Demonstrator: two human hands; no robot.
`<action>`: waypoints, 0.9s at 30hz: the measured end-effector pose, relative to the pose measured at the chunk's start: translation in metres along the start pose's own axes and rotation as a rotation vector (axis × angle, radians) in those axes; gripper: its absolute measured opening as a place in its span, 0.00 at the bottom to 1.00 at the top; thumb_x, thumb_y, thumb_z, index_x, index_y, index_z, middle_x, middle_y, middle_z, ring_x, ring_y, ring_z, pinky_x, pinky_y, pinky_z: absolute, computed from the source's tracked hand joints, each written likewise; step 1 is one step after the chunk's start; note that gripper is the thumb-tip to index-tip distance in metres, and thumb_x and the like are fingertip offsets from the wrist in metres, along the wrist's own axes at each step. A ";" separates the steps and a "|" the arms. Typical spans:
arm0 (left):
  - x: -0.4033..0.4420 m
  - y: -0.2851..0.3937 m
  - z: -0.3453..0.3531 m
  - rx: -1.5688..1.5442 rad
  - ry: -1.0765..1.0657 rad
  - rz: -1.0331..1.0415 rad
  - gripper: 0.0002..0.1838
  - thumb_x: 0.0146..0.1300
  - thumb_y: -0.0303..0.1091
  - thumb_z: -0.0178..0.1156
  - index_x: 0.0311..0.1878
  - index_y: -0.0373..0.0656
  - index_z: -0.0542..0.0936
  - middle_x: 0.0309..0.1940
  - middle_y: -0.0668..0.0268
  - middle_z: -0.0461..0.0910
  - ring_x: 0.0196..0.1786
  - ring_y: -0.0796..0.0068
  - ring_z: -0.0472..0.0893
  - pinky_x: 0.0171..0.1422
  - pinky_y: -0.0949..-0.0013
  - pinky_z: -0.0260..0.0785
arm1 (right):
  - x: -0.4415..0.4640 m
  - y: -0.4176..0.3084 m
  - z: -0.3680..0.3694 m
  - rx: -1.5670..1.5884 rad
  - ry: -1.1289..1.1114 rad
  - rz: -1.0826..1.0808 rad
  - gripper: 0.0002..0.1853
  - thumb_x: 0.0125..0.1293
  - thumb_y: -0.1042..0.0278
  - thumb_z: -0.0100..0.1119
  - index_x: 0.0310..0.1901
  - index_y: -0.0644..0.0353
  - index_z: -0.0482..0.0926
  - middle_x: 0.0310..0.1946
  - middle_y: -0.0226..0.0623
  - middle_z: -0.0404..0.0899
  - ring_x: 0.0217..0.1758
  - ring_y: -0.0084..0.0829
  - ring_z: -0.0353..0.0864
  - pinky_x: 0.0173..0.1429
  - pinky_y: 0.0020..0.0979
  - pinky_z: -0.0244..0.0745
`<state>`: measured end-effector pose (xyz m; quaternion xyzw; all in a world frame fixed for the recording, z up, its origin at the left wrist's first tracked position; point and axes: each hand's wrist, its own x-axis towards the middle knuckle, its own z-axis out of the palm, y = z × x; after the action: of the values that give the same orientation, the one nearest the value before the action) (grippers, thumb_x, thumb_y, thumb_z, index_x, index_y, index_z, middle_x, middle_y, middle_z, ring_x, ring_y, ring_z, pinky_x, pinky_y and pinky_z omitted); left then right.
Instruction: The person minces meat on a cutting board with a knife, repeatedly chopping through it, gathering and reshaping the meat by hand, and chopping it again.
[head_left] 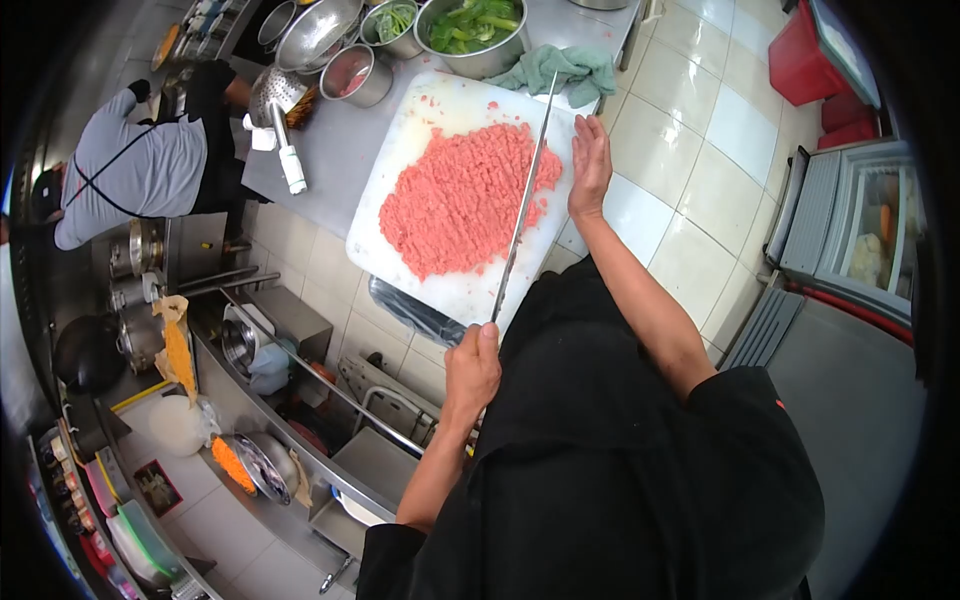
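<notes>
My left hand is closed around the handle end of a long, narrow knife. Its blade runs up across the right part of a mound of pinkish-red minced meat, which is spread on a white cutting board. My right hand is at the board's right edge, fingers stretched out, holding nothing, with a gap between it and the blade. Above it, a green cloth lies at the board's top corner.
Metal bowls stand behind the board, one with green leaves, beside a pot. A perforated ladle lies left on the steel table. A person bends at the far left. A glass-topped fridge stands right.
</notes>
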<state>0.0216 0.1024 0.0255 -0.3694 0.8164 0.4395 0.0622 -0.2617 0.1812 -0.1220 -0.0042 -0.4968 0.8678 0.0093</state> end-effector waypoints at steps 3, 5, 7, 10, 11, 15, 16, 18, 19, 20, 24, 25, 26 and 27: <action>0.021 -0.056 0.017 0.226 -0.007 -0.015 0.35 0.77 0.59 0.45 0.30 0.33 0.79 0.19 0.59 0.76 0.27 0.69 0.76 0.36 0.59 0.68 | -0.004 0.007 0.003 -0.056 -0.024 -0.013 0.35 0.80 0.42 0.36 0.74 0.65 0.59 0.73 0.49 0.62 0.79 0.41 0.58 0.82 0.41 0.47; 0.025 -0.038 0.005 0.175 -0.056 -0.123 0.35 0.77 0.58 0.46 0.29 0.32 0.79 0.20 0.60 0.76 0.29 0.70 0.75 0.37 0.59 0.68 | -0.004 0.015 0.005 -0.194 -0.037 -0.071 0.33 0.81 0.45 0.34 0.73 0.66 0.61 0.72 0.49 0.65 0.78 0.41 0.60 0.81 0.40 0.50; 0.009 -0.001 -0.013 0.046 -0.013 -0.110 0.32 0.77 0.53 0.46 0.33 0.29 0.79 0.25 0.41 0.78 0.32 0.49 0.81 0.42 0.52 0.70 | -0.010 0.017 -0.002 -0.361 -0.037 -0.139 0.32 0.82 0.47 0.33 0.71 0.67 0.64 0.71 0.49 0.67 0.76 0.40 0.63 0.80 0.39 0.54; 0.017 -0.033 -0.003 -0.140 0.161 0.018 0.26 0.78 0.47 0.46 0.35 0.31 0.79 0.21 0.54 0.77 0.25 0.66 0.77 0.31 0.58 0.69 | -0.021 0.014 0.016 -0.651 -0.027 -0.254 0.28 0.80 0.56 0.34 0.70 0.70 0.65 0.71 0.56 0.66 0.77 0.51 0.62 0.79 0.42 0.54; 0.026 -0.046 0.007 -0.139 0.191 0.080 0.28 0.79 0.48 0.45 0.35 0.31 0.79 0.20 0.54 0.77 0.25 0.66 0.77 0.30 0.58 0.69 | -0.023 0.008 0.022 -0.622 -0.044 -0.234 0.28 0.80 0.57 0.36 0.71 0.70 0.64 0.71 0.57 0.66 0.77 0.52 0.61 0.80 0.42 0.53; 0.048 -0.044 -0.003 0.068 0.015 -0.163 0.34 0.79 0.55 0.44 0.28 0.31 0.77 0.16 0.59 0.73 0.21 0.70 0.74 0.27 0.61 0.66 | -0.027 0.006 0.033 -0.649 -0.104 -0.198 0.30 0.80 0.56 0.35 0.74 0.69 0.58 0.73 0.56 0.62 0.77 0.53 0.60 0.80 0.41 0.52; 0.037 -0.027 -0.015 -0.035 -0.035 -0.293 0.34 0.78 0.55 0.44 0.27 0.32 0.76 0.16 0.60 0.72 0.21 0.71 0.73 0.26 0.62 0.65 | -0.030 0.006 0.035 -0.692 -0.120 -0.202 0.30 0.80 0.56 0.36 0.74 0.69 0.58 0.73 0.57 0.61 0.78 0.53 0.59 0.80 0.41 0.51; 0.025 -0.018 -0.023 -0.134 0.067 -0.206 0.34 0.78 0.56 0.45 0.26 0.33 0.76 0.16 0.63 0.71 0.20 0.72 0.71 0.26 0.63 0.63 | -0.031 0.009 0.042 -0.776 -0.166 -0.200 0.30 0.80 0.55 0.37 0.74 0.69 0.56 0.74 0.57 0.59 0.78 0.53 0.57 0.81 0.42 0.50; 0.023 -0.020 -0.026 -0.178 0.121 -0.163 0.34 0.78 0.56 0.45 0.26 0.33 0.75 0.16 0.64 0.71 0.20 0.73 0.70 0.25 0.64 0.62 | -0.033 0.011 0.047 -0.801 -0.185 -0.225 0.31 0.80 0.55 0.37 0.75 0.69 0.55 0.74 0.58 0.58 0.78 0.53 0.57 0.81 0.42 0.50; 0.025 -0.027 -0.023 -0.227 0.171 -0.127 0.34 0.78 0.56 0.45 0.25 0.34 0.75 0.16 0.65 0.70 0.20 0.73 0.70 0.25 0.64 0.62 | -0.035 0.014 0.053 -0.824 -0.207 -0.251 0.31 0.80 0.55 0.37 0.75 0.69 0.55 0.75 0.58 0.58 0.79 0.53 0.56 0.81 0.42 0.50; 0.043 -0.051 0.011 -0.077 0.281 -0.054 0.34 0.78 0.56 0.44 0.24 0.35 0.74 0.14 0.67 0.68 0.20 0.74 0.68 0.25 0.64 0.61 | -0.034 0.027 0.074 -0.818 -0.227 -0.347 0.32 0.81 0.55 0.37 0.76 0.69 0.53 0.76 0.59 0.55 0.80 0.53 0.54 0.82 0.42 0.49; 0.048 -0.065 0.007 -0.014 0.184 -0.137 0.34 0.78 0.56 0.44 0.23 0.35 0.73 0.13 0.68 0.67 0.20 0.74 0.68 0.25 0.64 0.61 | -0.030 0.030 0.078 -0.754 -0.255 -0.310 0.32 0.81 0.54 0.37 0.76 0.69 0.53 0.76 0.58 0.55 0.80 0.52 0.54 0.82 0.42 0.48; 0.054 -0.078 0.005 0.051 0.079 -0.218 0.34 0.78 0.56 0.44 0.23 0.36 0.73 0.13 0.68 0.66 0.20 0.75 0.68 0.25 0.64 0.60 | -0.026 0.033 0.079 -0.695 -0.278 -0.273 0.32 0.81 0.54 0.36 0.76 0.69 0.52 0.76 0.58 0.55 0.80 0.51 0.54 0.82 0.41 0.48; 0.046 -0.052 -0.008 -0.062 0.058 -0.266 0.33 0.78 0.55 0.45 0.23 0.35 0.74 0.11 0.69 0.65 0.19 0.75 0.67 0.24 0.64 0.61 | -0.026 0.034 0.075 -0.643 -0.301 -0.230 0.32 0.81 0.53 0.36 0.76 0.69 0.52 0.76 0.57 0.56 0.81 0.50 0.54 0.82 0.40 0.48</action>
<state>0.0240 0.0536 -0.0241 -0.4887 0.7476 0.4416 0.0850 -0.2375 0.0987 -0.1129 0.1765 -0.7369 0.6518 0.0320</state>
